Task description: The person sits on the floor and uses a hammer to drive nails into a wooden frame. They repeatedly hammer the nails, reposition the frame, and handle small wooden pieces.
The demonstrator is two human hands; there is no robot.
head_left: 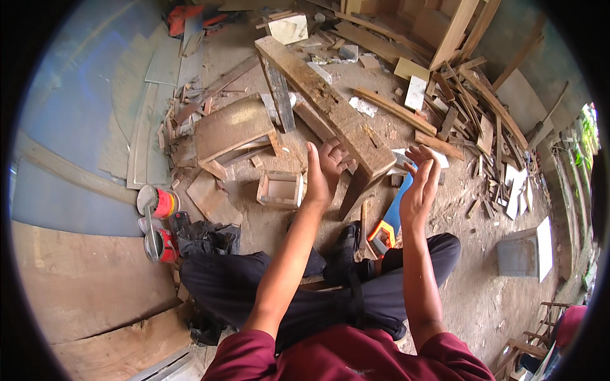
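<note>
The long weathered plank (330, 108) leans from 11 o'clock down to the centre, perhaps propped there to be within reach. Its near end lies between both raised hands. The left hand (323, 170) is open, fingers near its edge; the right hand (420, 181) is open too, holding nothing. The small wooden box (280, 189) sits at 9 o'clock of the left hand.

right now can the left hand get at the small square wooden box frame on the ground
Probably yes. The left hand is raised, open and empty, just to the right of the small wooden box frame. Nothing lies between them; the long weathered plank sits on the hand's other side.
</note>
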